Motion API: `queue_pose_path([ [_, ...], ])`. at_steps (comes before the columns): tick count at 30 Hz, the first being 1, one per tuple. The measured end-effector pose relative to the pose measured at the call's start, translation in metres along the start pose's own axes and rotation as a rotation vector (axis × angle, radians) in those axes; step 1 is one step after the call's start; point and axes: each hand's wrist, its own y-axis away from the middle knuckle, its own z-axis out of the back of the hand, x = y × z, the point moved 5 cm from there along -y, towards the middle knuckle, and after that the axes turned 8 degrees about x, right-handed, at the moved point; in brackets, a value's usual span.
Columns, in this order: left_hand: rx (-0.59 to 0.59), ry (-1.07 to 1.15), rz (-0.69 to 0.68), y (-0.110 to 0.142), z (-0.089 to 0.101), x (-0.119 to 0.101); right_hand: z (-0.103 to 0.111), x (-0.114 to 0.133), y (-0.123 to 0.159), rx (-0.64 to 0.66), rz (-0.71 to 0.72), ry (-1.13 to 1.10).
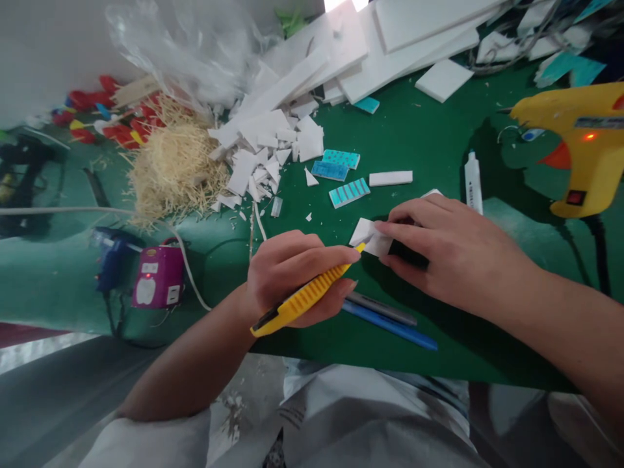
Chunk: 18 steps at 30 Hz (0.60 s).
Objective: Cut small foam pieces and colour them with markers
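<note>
- The white foam-board piece [364, 231] was at the centre of what I watched from my end, just above the green table [404, 120] and between the two hands; I could not tell whether its underside touched the surface.
- The right hand [448, 240] pinched the piece's right side between thumb and fingertips, probably to steady it while leaving the left part exposed.
- The left hand [297, 266] was wrapped round a yellow utility knife [307, 296], index finger along the handle, a grip that I judged suited to guiding the tip. The tip met or nearly met the foam; the blade was too small for me to make out.
- A grey pen [383, 308] and a blue pen [394, 328] lay side by side below the hands, seemingly parked within easy reach.
- Beyond the piece, I saw a striped blue tile [350, 193], two more blue tiles [341, 158] and a white foam strip [390, 178], perhaps grouped to keep them apart from the scraps.
- White foam scraps [258, 156] were heaped beside a straw pile [173, 166], out of the working spot.
- A white marker [472, 182] and a yellow glue gun [580, 130], its indicator lit, were to the right; a blue glue gun [114, 257] was far left.
</note>
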Motion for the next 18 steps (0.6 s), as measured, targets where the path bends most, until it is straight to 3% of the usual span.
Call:
queue_pose_path([
  [18,-0.052,-0.074,-0.018,0.004,0.013,-0.003,0.000,-0.001,0.002,0.040,0.007,-0.016],
])
